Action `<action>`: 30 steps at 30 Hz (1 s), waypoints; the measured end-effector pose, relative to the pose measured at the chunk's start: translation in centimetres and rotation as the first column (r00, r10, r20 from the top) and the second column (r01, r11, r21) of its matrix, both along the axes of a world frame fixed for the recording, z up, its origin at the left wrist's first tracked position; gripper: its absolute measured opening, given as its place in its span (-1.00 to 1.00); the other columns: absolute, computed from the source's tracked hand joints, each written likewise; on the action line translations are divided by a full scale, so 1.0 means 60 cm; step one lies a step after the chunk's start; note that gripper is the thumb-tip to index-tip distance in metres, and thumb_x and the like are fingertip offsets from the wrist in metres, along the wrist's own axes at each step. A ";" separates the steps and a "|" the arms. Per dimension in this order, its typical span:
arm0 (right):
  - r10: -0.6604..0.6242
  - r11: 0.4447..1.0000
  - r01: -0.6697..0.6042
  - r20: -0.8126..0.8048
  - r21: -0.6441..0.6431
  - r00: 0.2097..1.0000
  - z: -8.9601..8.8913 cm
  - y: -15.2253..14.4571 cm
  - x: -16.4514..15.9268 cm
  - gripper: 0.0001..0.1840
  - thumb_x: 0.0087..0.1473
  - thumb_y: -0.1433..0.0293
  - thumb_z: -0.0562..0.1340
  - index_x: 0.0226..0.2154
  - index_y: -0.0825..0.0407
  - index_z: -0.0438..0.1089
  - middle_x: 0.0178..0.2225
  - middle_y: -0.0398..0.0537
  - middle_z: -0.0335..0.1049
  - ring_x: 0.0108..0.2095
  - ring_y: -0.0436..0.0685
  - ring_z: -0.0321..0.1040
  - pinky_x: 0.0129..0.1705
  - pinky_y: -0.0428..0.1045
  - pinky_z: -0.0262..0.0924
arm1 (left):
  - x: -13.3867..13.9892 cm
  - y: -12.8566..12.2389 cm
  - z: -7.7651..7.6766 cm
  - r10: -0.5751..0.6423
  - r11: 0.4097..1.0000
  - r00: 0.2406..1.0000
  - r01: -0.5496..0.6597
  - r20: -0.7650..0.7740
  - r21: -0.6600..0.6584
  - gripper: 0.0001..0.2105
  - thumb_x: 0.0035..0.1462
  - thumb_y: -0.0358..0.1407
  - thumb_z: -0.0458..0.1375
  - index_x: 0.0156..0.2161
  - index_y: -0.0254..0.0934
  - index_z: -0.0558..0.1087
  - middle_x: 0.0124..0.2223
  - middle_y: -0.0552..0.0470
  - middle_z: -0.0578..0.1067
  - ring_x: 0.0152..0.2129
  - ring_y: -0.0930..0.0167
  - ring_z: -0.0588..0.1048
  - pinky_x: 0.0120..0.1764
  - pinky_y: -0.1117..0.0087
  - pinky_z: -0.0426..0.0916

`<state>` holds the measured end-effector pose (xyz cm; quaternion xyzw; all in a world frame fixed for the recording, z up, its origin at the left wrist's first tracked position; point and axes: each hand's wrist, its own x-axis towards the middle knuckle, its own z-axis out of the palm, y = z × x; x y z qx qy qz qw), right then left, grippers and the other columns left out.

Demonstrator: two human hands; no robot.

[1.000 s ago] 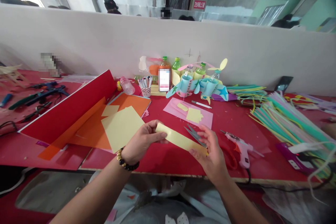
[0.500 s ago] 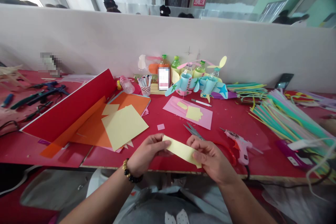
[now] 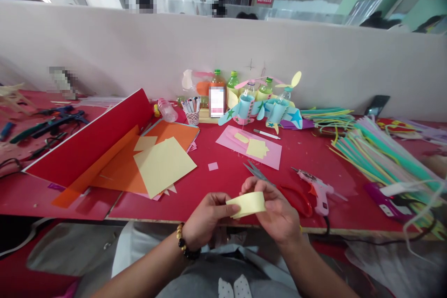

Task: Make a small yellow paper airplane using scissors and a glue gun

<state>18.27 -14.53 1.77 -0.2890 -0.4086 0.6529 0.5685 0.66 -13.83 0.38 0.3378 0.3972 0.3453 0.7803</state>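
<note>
Between my two hands, near the table's front edge, is a pale yellow paper strip (image 3: pixel 252 204) bent round on itself into a loop. My left hand (image 3: pixel 213 214) pinches its left end between thumb and fingers. My right hand (image 3: pixel 277 209) is closed about the curved right side, its fingers partly behind the paper. Just beyond the right hand lie scissors (image 3: pixel 296 199) with red handles, blades pointing away. A pink glue gun (image 3: pixel 317 190) rests to the right of them. A small pink paper piece (image 3: pixel 213 166) lies ahead of my left hand.
Yellow sheet (image 3: pixel 165 167) and orange sheets (image 3: pixel 115 178) lie left, beside a red board (image 3: pixel 94 135). A pink sheet (image 3: pixel 272 160) with yellow cutouts lies ahead. Behind stand a pen cup (image 3: pixel 192 117), a phone (image 3: pixel 217 102) and decorated bottles (image 3: pixel 246 104). Coloured strips (image 3: pixel 380 158) cover the right.
The yellow strip, flat and stretched between my hands before, is now curled into a loop. My hands have drawn closer together, the left shifting right.
</note>
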 end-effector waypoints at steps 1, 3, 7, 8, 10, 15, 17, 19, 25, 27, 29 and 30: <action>-0.023 1.000 0.023 0.040 0.007 0.999 -0.004 0.000 0.006 -0.74 -0.16 0.22 0.26 -0.36 -0.01 0.37 -0.17 0.03 0.28 -0.16 0.24 0.24 -0.13 0.11 0.20 | -0.005 0.002 0.002 0.027 0.995 0.998 -0.022 -0.049 0.094 -0.74 -0.13 -0.24 0.34 -0.53 -0.36 0.37 -0.54 0.08 0.40 -0.61 0.53 0.35 -0.50 0.52 0.21; -0.046 0.999 0.048 0.143 -0.009 0.989 -0.013 -0.002 0.016 -0.54 -0.10 0.16 0.28 -0.12 -0.03 0.34 -0.05 0.06 0.28 -0.05 0.26 0.23 -0.02 0.12 0.15 | -0.014 0.006 0.009 0.080 0.956 0.987 -0.036 -0.140 0.290 -0.74 -0.07 -0.25 0.31 -0.56 -0.35 0.37 -0.53 0.10 0.36 -0.59 0.55 0.30 -0.48 0.52 0.16; 0.021 0.991 0.019 0.289 -0.134 0.957 -0.022 -0.008 0.025 -0.37 -0.08 0.13 0.33 0.02 0.00 0.24 -0.03 0.09 0.34 -0.01 0.24 0.28 0.01 0.09 0.16 | -0.025 0.009 0.021 0.143 0.858 0.947 0.027 -0.288 0.513 -0.75 0.01 -0.26 0.25 -0.57 -0.32 0.35 -0.47 0.08 0.36 -0.52 0.50 0.30 -0.41 0.48 0.18; 0.032 0.987 0.014 0.287 -0.159 0.957 -0.022 -0.010 0.024 -0.37 -0.08 0.15 0.34 0.03 0.00 0.24 -0.04 0.09 0.36 -0.03 0.22 0.31 -0.01 0.08 0.18 | -0.026 0.008 0.023 0.146 0.836 0.938 0.053 -0.315 0.547 -0.75 0.03 -0.26 0.24 -0.57 -0.32 0.35 -0.45 0.07 0.37 -0.50 0.49 0.32 -0.39 0.47 0.19; 0.041 0.980 0.010 0.253 -0.199 0.967 -0.021 -0.011 0.022 -0.41 -0.06 0.16 0.34 0.01 0.01 0.26 -0.08 0.07 0.40 -0.11 0.18 0.37 -0.08 0.04 0.24 | -0.028 0.006 0.026 0.146 0.796 0.921 0.107 -0.361 0.596 -0.76 0.05 -0.27 0.22 -0.56 -0.31 0.36 -0.42 0.04 0.40 -0.46 0.46 0.35 -0.35 0.46 0.21; 0.055 0.966 0.014 0.256 -0.258 0.965 -0.012 -0.011 0.020 -0.53 -0.11 0.20 0.38 -0.13 0.04 0.39 -0.32 -0.06 0.49 -0.39 0.08 0.44 -0.33 -0.04 0.31 | -0.030 0.001 0.030 0.140 0.762 0.885 0.190 -0.445 0.619 -0.78 0.05 -0.29 0.21 -0.57 -0.30 0.37 -0.39 0.01 0.43 -0.45 0.44 0.37 -0.36 0.46 0.21; 0.060 0.965 0.027 0.320 -0.260 0.945 -0.006 -0.012 0.021 -0.57 -0.12 0.20 0.38 -0.19 0.05 0.41 -0.38 -0.09 0.48 -0.47 0.06 0.45 -0.41 -0.06 0.31 | -0.032 0.001 0.032 0.146 0.759 0.876 0.199 -0.460 0.620 -0.77 0.04 -0.30 0.21 -0.58 -0.30 0.36 -0.40 0.01 0.43 -0.46 0.45 0.37 -0.36 0.46 0.21; 0.063 0.967 0.039 0.384 -0.251 0.921 0.000 -0.013 0.023 -0.58 -0.11 0.17 0.37 -0.22 0.06 0.43 -0.43 -0.11 0.47 -0.50 0.07 0.46 -0.43 -0.06 0.31 | -0.034 0.001 0.032 0.146 0.762 0.871 0.203 -0.469 0.615 -0.77 0.03 -0.30 0.21 -0.58 -0.30 0.35 -0.40 0.01 0.43 -0.46 0.45 0.37 -0.37 0.47 0.21; 0.070 0.979 0.030 0.474 -0.201 0.878 0.009 -0.018 0.027 -0.60 -0.01 0.11 0.29 -0.24 0.09 0.43 -0.43 -0.06 0.48 -0.44 0.11 0.49 -0.40 -0.05 0.34 | -0.033 0.003 0.029 0.141 0.779 0.869 0.199 -0.475 0.594 -0.76 0.03 -0.28 0.22 -0.59 -0.30 0.36 -0.41 0.01 0.42 -0.46 0.45 0.37 -0.37 0.47 0.21; 0.074 0.981 0.023 0.482 -0.192 0.873 0.010 -0.019 0.027 -0.61 0.01 0.11 0.27 -0.25 0.10 0.43 -0.43 -0.05 0.48 -0.43 0.12 0.50 -0.39 -0.05 0.35 | -0.032 0.004 0.028 0.148 0.779 0.866 0.195 -0.477 0.596 -0.76 0.02 -0.28 0.22 -0.59 -0.31 0.37 -0.41 0.02 0.42 -0.46 0.45 0.37 -0.36 0.47 0.21; 0.076 0.982 0.018 0.486 -0.186 0.871 0.010 -0.019 0.026 -0.62 0.03 0.11 0.25 -0.26 0.10 0.43 -0.42 -0.05 0.49 -0.43 0.11 0.50 -0.39 -0.06 0.34 | -0.032 0.004 0.027 0.151 0.784 0.864 0.191 -0.480 0.591 -0.76 0.02 -0.28 0.23 -0.59 -0.31 0.37 -0.41 0.02 0.41 -0.45 0.45 0.38 -0.36 0.47 0.21; 0.076 0.983 0.016 0.485 -0.183 0.871 0.010 -0.019 0.026 -0.62 0.04 0.11 0.25 -0.26 0.09 0.43 -0.42 -0.05 0.49 -0.42 0.11 0.50 -0.39 -0.06 0.34 | -0.033 0.004 0.027 0.154 0.787 0.863 0.187 -0.481 0.587 -0.76 0.01 -0.28 0.23 -0.59 -0.31 0.36 -0.41 0.03 0.41 -0.46 0.45 0.38 -0.36 0.47 0.21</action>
